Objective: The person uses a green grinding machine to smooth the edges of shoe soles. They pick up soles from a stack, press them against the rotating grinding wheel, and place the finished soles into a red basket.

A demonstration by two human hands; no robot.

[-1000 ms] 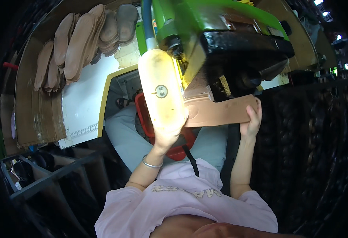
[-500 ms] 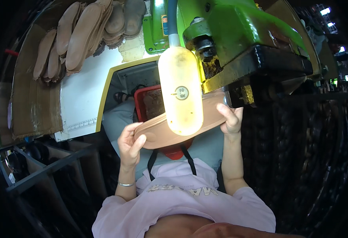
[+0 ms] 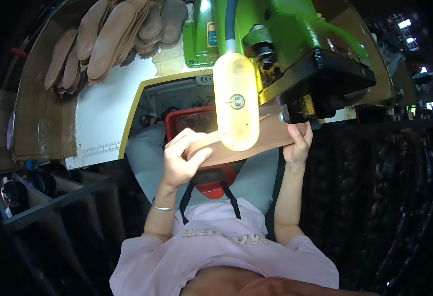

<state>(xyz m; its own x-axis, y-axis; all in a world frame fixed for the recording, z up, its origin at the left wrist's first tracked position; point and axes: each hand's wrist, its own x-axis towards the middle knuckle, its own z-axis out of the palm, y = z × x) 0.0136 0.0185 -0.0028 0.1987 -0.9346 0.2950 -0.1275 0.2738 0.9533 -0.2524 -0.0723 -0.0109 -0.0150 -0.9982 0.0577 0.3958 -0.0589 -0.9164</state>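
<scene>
A tan shoe sole [image 3: 270,137] lies across the front of me, tilted so its right part sits higher. My left hand [image 3: 179,160] is closed around its left end, thumb on the near side. Near the right end my right hand [image 3: 298,147] grips the near edge, thumb on top. That end is at the black head [image 3: 320,81] of a green machine [image 3: 295,34], close under a small metal roller part. A lit yellowish lamp [image 3: 236,106] hides the middle of the sole.
Stacks of brown soles [image 3: 113,42] lie at the upper left, beside a cardboard box [image 3: 44,123]. The white tabletop [image 3: 100,116] has a yellow edge. Below it stands a red bin [image 3: 176,121] between my legs. Metal racks [image 3: 61,203] flank me on the left.
The sole has shifted right and a little upward, its right end further beneath the machine head. My left hand moved right with it and turned; my right hand moved slightly right.
</scene>
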